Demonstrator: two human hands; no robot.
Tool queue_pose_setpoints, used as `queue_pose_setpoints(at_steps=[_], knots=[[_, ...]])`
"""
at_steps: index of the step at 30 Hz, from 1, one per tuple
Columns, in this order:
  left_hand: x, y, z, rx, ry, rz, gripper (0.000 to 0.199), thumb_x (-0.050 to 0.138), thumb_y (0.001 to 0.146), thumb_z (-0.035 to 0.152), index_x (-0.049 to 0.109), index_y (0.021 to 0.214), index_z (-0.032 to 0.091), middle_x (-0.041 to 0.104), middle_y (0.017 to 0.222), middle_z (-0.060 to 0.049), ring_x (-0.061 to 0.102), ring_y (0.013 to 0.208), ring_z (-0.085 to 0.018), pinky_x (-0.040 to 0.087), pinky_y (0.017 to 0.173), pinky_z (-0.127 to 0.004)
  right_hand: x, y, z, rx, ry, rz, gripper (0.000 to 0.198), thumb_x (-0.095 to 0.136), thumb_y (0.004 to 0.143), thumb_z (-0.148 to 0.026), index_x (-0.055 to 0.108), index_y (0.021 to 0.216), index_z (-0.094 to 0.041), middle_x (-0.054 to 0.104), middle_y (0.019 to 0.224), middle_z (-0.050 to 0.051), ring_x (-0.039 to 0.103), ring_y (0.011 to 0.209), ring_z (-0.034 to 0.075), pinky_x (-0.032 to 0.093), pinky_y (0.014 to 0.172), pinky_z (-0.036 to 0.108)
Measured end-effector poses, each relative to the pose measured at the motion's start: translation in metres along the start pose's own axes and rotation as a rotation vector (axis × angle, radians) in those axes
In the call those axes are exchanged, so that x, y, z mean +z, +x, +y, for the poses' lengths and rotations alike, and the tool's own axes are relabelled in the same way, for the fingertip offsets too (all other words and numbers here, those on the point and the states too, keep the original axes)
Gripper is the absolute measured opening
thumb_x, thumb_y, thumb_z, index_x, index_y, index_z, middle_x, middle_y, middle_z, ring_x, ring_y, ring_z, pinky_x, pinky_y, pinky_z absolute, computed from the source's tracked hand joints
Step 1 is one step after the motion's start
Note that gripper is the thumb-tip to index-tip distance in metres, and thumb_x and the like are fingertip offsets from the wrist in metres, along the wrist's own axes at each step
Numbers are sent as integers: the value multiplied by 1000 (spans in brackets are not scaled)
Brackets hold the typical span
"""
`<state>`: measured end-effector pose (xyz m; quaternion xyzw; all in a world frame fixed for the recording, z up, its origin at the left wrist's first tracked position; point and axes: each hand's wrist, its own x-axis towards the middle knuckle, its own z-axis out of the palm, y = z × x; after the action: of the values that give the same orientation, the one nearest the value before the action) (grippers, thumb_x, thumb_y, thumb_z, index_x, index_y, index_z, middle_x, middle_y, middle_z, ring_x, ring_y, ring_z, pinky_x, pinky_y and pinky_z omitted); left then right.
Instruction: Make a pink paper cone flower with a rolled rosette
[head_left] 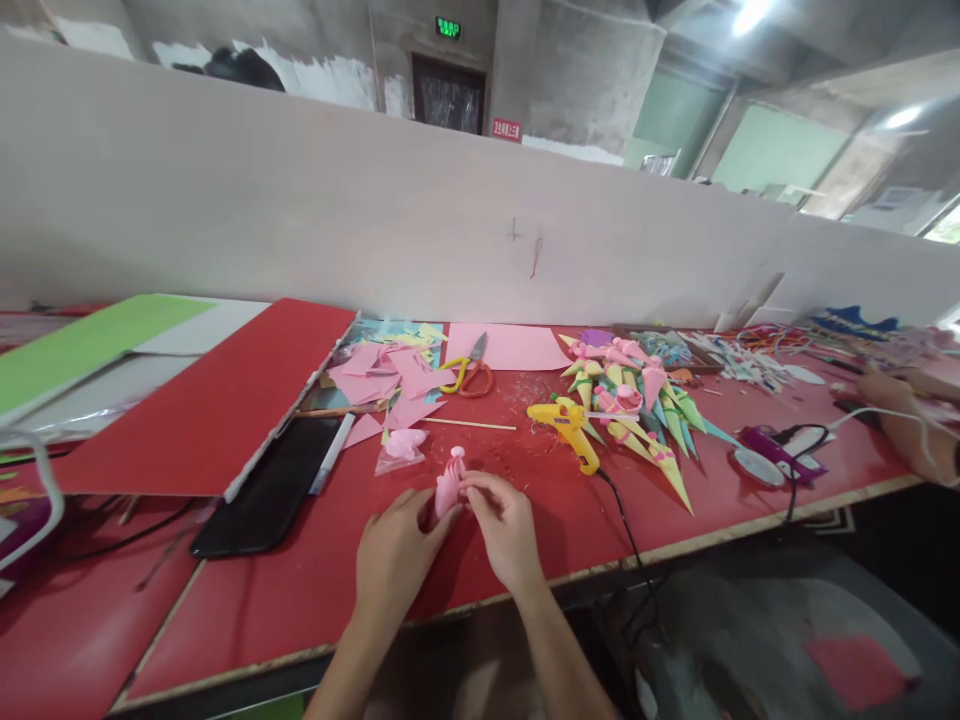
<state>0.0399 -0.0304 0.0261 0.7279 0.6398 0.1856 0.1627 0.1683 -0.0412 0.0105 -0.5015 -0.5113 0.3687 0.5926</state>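
Between my hands, just above the red tabletop, is a small pink clay-like figure [448,488] with a pale ball on top. My left hand [394,555] is closed around its lower left side. The fingers and thumb of my right hand [506,525] pinch its right side. Part of the figure is hidden by my fingers. Behind it lies a pink lump on a clear plastic bag [403,445], and a thin wooden stick [472,424] lies farther back. Right of my hands rests a yellow glue gun [568,430], its black cord running over the table's front edge.
Scissors [471,370] lie by pink paper scraps [386,375]. Several cone-shaped paper figures [637,400] are piled at right, near a purple glue gun [780,455]. A black phone [270,490] and red board [217,400] are at left. Another person's arm [900,420] reaches in at far right.
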Motion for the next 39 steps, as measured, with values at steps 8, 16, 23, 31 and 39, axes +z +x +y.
queue_pose_setpoints(at_steps=[8, 16, 23, 31, 39], knots=[[8, 6, -3, 44, -491, 154, 32, 50, 71, 45, 61, 88, 19, 65, 78, -3, 58, 70, -18, 45, 66, -28, -2, 8, 4, 27, 102, 50, 15, 52, 77, -24, 65, 77, -17, 64, 90, 6, 59, 90, 18, 44, 84, 29], [6, 8, 1, 60, -542, 185, 27, 55, 64, 41, 54, 81, 20, 52, 62, 4, 51, 57, -15, 43, 57, -25, 0, 6, 7, 138, 286, 66, 14, 54, 75, -28, 63, 77, -18, 63, 80, 2, 58, 79, 16, 46, 75, 27], [10, 7, 2, -11, -396, 129, 38, 53, 66, 50, 58, 84, 18, 50, 55, 4, 49, 52, -14, 37, 51, -23, 1, 4, 7, 183, 401, 61, 15, 56, 75, -30, 64, 78, -18, 65, 81, 3, 59, 78, 15, 46, 75, 28], [4, 6, 6, 18, -524, 32, 32, 48, 66, 47, 53, 58, 16, 44, 50, 5, 40, 49, -10, 31, 47, -20, 3, 4, 6, 267, 409, 205, 14, 63, 67, -27, 68, 75, -16, 67, 73, 2, 59, 71, 14, 47, 70, 26], [6, 5, 2, -1, -520, -18, 36, 49, 68, 48, 61, 76, 16, 62, 64, 0, 55, 59, -16, 40, 54, -22, 3, 3, 7, 309, 493, 252, 25, 66, 65, -30, 70, 84, -15, 70, 84, 5, 61, 78, 17, 48, 75, 28]])
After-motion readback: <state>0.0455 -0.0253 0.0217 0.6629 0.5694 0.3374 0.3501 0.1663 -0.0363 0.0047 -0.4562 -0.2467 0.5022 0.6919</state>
